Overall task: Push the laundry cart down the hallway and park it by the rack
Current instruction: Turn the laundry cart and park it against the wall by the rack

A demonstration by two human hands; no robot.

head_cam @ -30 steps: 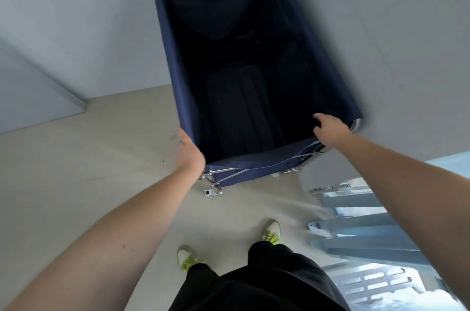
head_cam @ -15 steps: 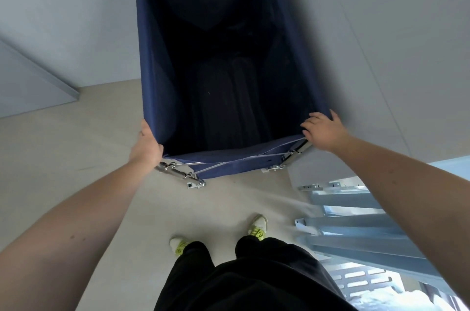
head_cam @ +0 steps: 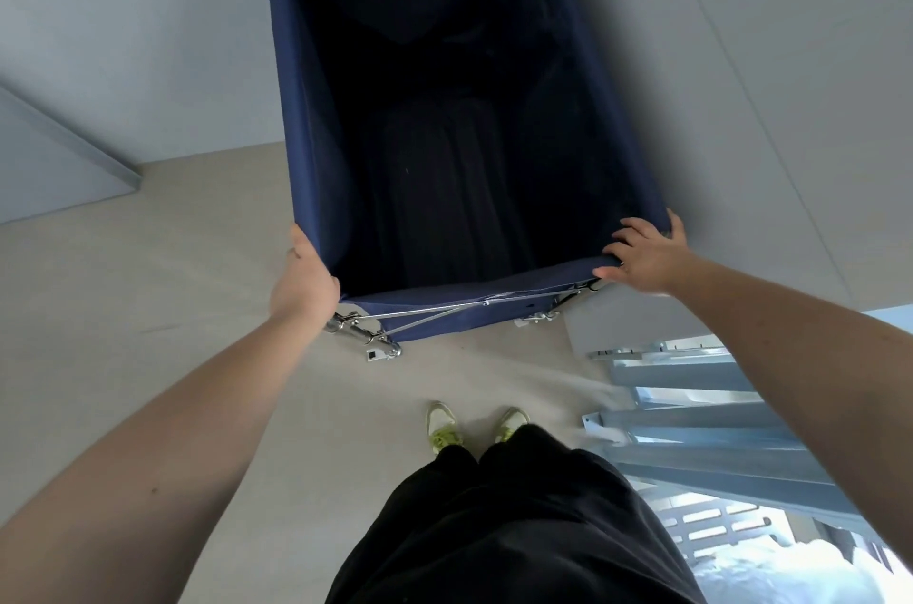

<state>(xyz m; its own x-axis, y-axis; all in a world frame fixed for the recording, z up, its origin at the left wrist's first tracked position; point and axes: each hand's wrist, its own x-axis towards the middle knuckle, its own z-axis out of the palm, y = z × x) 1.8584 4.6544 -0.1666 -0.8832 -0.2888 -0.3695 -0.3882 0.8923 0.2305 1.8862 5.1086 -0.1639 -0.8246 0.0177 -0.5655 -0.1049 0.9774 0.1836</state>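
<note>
Floor (head_cam: 148, 356) of pale beige runs across the lower left, meeting a grey wall (head_cam: 123, 35) with a slanted panel edge low at the far left. The left hand (head_cam: 304, 280) grips the near left corner of the laundry cart (head_cam: 306, 109), its fingers curled over the fabric rim and hidden inside the bag. The cart stands in the middle, straight ahead of the person, a deep navy fabric bin whose dark inside shows nothing I can make out. Below its near edge, crossed metal rods (head_cam: 444, 309) and a caster fitting (head_cam: 380, 349) show against the floor. Two shoes (head_cam: 444, 428) with yellow-green laces stand side by side behind the cart, above black trousers. The right hand (head_cam: 647, 257) holds the near right corner of the cart, fingers bent over the rim and thumb under the near edge. The cart's right side lies close along the grey wall on the right. Just behind that corner, at the lower right, the metal rack (head_cam: 701, 415) with pale blue-grey shelves stands near the cart.
</note>
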